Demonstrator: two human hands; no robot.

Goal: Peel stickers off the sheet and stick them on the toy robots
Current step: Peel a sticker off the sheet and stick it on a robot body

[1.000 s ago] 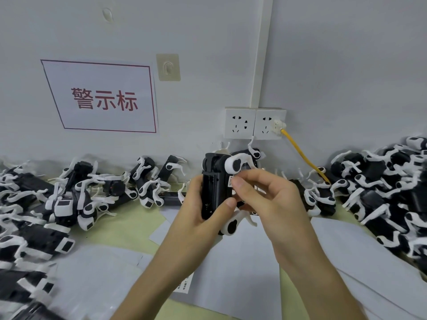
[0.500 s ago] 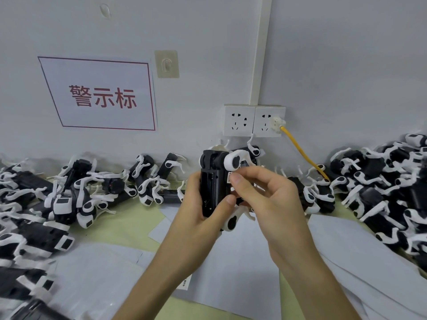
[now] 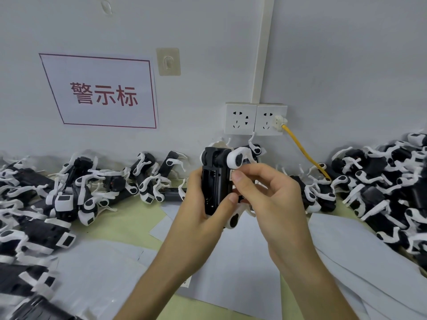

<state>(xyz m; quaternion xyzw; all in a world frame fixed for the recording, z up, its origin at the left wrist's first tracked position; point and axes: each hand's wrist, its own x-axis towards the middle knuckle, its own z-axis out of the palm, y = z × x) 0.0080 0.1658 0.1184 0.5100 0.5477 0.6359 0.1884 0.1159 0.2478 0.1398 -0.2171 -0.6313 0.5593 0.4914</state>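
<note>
The toy robot (image 3: pixel 217 181) is up in the air over the middle of the bench (image 3: pixel 124 225), black boxy body standing on end with the open battery slot facing the camera and white rounded legs with black spots sticking out top and bottom. The left hand (image 3: pixel 198 211) is wrapped round it from the left, thumb pressed on the lower front, fingers hidden behind. The right hand (image 3: pixel 270 192) comes in from the right, thumb and forefinger pinched together right against the robot's right edge, where a small white sticker (image 3: pixel 231 175) shows; can't tell if the fingers are holding it or just pressing it down.

Under the hands there are pale grey paper sheets (image 3: pixel 231 273) spread flat and overlapping on the yellowish-green bench top. Whether any has stickers on it, no idea.

Both sides are stacked with more of the same robots: a big tangled pile on the left (image 3: pixel 57 199) and another on the right (image 3: pixel 381 181), all glossy black plastic with white curvy limbs. Behind is a plain grey wall with a double socket (image 3: pixel 242 118), a yellow cable (image 3: pixel 302 151) plugged into it and running down into the right pile, a white sign with red characters (image 3: pixel 104 93), and a small stick-on hook (image 3: pixel 168 62).
</note>
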